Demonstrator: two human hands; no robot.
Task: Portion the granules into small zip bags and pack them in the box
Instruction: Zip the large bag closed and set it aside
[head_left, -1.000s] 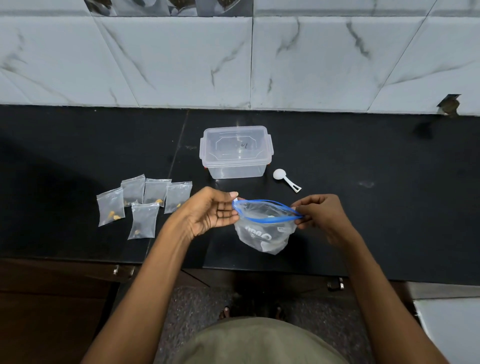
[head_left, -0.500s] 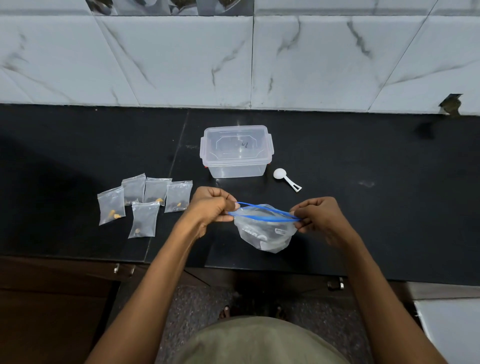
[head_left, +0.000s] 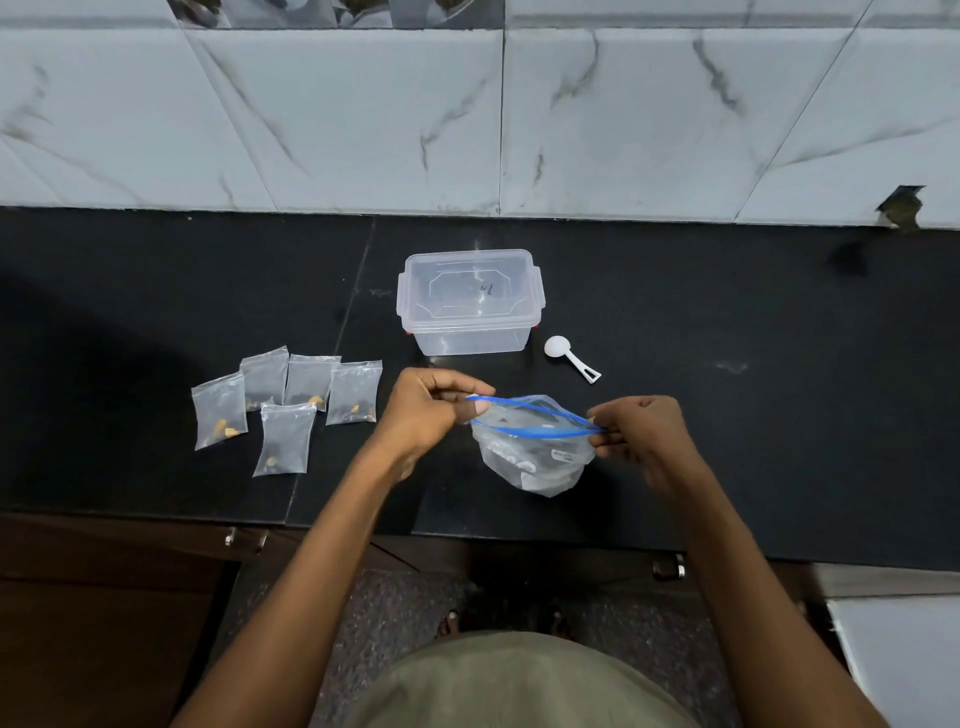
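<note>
The large zip bag with the blue seal sits on the black table near its front edge, its mouth partly open; the left hand pinches one end of the seal in its grip and the right hand pinches the other. Five small zip bags lie flat to its left, while the lidded box and white scoop stand just behind it. If the two grips pull unevenly, the soft bag could slump or tip, and granules might spill onto the table.
</note>
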